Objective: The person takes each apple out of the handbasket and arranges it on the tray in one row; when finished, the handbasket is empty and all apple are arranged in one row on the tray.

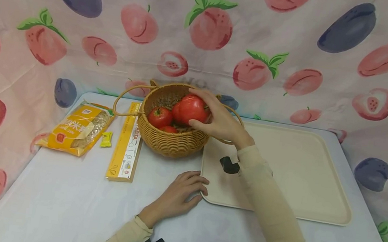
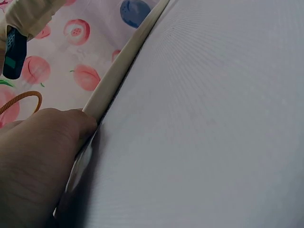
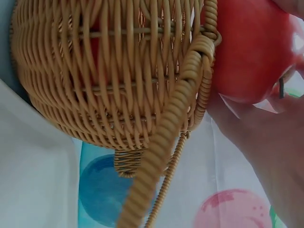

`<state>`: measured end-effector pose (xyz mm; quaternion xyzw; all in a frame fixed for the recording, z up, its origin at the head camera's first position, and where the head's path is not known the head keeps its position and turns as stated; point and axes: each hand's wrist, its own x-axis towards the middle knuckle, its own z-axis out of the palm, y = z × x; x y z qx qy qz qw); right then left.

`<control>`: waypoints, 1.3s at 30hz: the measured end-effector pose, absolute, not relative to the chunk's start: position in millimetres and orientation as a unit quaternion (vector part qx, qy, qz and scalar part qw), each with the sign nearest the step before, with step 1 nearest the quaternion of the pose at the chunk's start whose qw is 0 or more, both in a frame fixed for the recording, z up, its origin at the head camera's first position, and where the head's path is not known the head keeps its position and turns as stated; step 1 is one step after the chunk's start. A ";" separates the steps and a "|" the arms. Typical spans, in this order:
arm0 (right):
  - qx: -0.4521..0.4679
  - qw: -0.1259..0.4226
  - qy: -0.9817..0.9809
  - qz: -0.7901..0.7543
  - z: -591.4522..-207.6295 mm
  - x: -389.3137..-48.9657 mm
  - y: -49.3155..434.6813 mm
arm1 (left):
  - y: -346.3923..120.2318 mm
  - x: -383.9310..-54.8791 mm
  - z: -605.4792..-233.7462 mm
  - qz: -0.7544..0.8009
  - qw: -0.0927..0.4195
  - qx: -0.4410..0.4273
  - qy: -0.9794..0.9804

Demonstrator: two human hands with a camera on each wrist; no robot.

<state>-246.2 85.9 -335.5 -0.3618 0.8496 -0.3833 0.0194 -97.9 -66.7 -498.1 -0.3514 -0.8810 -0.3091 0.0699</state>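
Observation:
A round wicker basket (image 1: 172,144) with two loop handles stands at the back middle of the table and holds several red tomatoes (image 1: 159,117). My right hand (image 1: 221,120) grips one large tomato (image 1: 193,107) at the basket's mouth, thumb on the near side and fingers over the far side. In the right wrist view that tomato (image 3: 254,52) shows beside the woven rim, its dark stem toward the palm. My left hand (image 1: 181,193) rests at the near left corner of the beige tray (image 1: 290,170), its fingers on the rim. In the left wrist view the thumb side lies against the tray edge (image 2: 118,71).
Left of the basket lies a yellow and white pasta box (image 1: 126,145). Beside it are a small yellow packet (image 1: 106,139) and a yellow bag of grain (image 1: 80,128). A fruit-print cloth (image 1: 206,28) hangs behind the white table (image 1: 59,197).

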 end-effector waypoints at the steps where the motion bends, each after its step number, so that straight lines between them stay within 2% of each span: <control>1: -0.361 0.013 0.847 -0.391 -336.1 -244.5 87.4 | -66.5 -98.0 -497.8 -0.309 0.069 -0.351 -0.881; 9: -0.342 -0.018 0.824 -0.451 -319.0 -215.9 94.8 | -64.9 -97.9 -498.2 -0.311 0.065 -0.351 -0.881; 17: -0.305 -0.044 0.819 -0.483 -324.2 -203.2 106.3 | -63.4 -96.4 -500.6 -0.316 0.059 -0.351 -0.879; 26: -0.307 -0.083 0.804 -0.502 -335.9 -196.8 121.7 | -63.4 -97.8 -496.9 -0.311 0.056 -0.346 -0.883; 39: -0.268 -0.079 0.800 -0.531 -356.6 -179.9 142.6 | -65.3 -98.6 -498.7 -0.314 0.053 -0.337 -0.886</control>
